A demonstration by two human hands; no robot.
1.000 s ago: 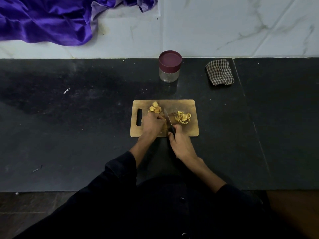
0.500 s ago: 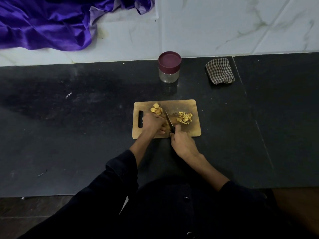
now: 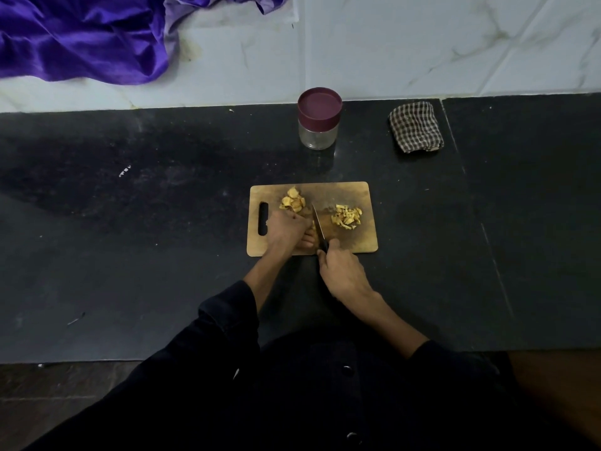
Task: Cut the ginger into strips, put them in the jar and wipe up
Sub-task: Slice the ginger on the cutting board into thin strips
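two ginger piles (image 3: 346, 216) lie on the cutting board (image 3: 361, 242); left hand (image 3: 286, 230) presses a piece with curled fingers, right hand (image 3: 341, 271) grips the knife (image 3: 318, 226); lidded jar (image 3: 319, 118) and checked cloth (image 3: 415, 126) sit behind on the table (image 3: 130, 255)

Left hand (image 3: 286, 231) curled, pressing down, right hand (image 3: 341, 271) gripping

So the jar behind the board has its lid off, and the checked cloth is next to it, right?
Not quite. The head view shows the jar behind the board with its maroon lid still on, closed. The rest is right: the checked cloth lies beside it, to the right, apart from it.
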